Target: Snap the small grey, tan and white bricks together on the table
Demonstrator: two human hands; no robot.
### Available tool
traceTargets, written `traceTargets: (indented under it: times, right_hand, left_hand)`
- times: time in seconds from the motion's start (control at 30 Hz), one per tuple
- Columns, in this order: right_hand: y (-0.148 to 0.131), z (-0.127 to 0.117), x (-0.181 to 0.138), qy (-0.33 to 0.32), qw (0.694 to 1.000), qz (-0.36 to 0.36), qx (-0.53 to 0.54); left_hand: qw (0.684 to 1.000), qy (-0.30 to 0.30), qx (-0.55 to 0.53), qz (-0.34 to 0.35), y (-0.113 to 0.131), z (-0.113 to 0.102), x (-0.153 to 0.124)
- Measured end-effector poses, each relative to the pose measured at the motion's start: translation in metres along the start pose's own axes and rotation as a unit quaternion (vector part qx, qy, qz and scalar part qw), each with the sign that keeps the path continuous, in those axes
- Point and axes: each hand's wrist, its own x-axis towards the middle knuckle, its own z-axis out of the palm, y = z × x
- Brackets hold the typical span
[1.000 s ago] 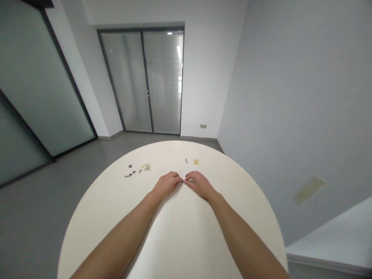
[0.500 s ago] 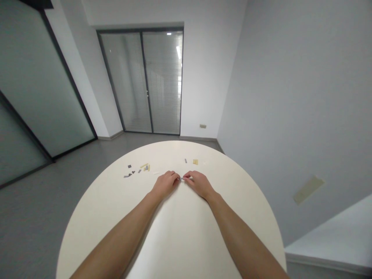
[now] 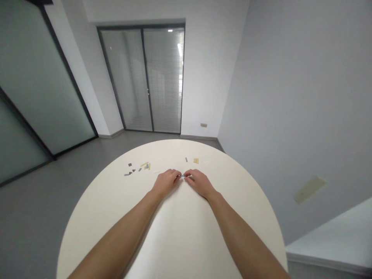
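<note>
My left hand (image 3: 168,180) and my right hand (image 3: 198,182) meet over the middle of the white round table (image 3: 174,232). Between their fingertips is a small grey piece (image 3: 183,176), too small to name more exactly. The fingers of my left hand are closed on its left end. My right thumb and fingers pinch its right end. Most of the piece is hidden by the fingers. Beyond my right hand lie a thin grey strip (image 3: 186,159) and a flat yellow piece (image 3: 196,161).
Left of my hands lie several small loose pieces: a dark square (image 3: 130,164), a grey strip (image 3: 127,174), a yellow bar (image 3: 144,164), and a blue-grey piece (image 3: 147,166) against yellow ones. A thin white piece (image 3: 157,171) sits near my left hand. A grey wall (image 3: 290,97) rises on the right.
My hands stay close together on the small grey piece, with slight finger movement. The view has shifted a little; the loose pieces lie as before.
</note>
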Motion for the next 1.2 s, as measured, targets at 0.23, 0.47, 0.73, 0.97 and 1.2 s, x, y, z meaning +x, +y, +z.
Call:
traceTargets:
  times: [0.23, 0.47, 0.73, 0.97, 1.2]
  right_hand:
    - [-0.0007, 0.0001, -0.001, 0.002, 1.0, 0.005, 0.005]
    - [-0.001, 0.0016, 0.0001, -0.005, 1.0, 0.003, 0.012]
    - [0.0004, 0.001, -0.0001, 0.016, 1.0, 0.008, 0.01]
    - [0.0004, 0.001, 0.0004, 0.03, 1.0, 0.004, 0.005]
    - [-0.001, 0.0009, 0.0007, 0.046, 0.999, -0.007, 0.013]
  left_hand:
    - [0.997, 0.06, -0.001, 0.056, 0.0013, 0.001, -0.001]
    - [0.993, 0.092, -0.003, 0.077, 0.0016, 0.0015, -0.0006]
    - [0.995, 0.092, -0.006, 0.037, 0.0, 0.0041, -0.0005]
    - [0.998, 0.066, -0.002, 0.007, 0.0038, -0.0018, -0.0016]
    - [0.998, 0.056, -0.002, 0.0, 0.006, -0.0036, -0.0014]
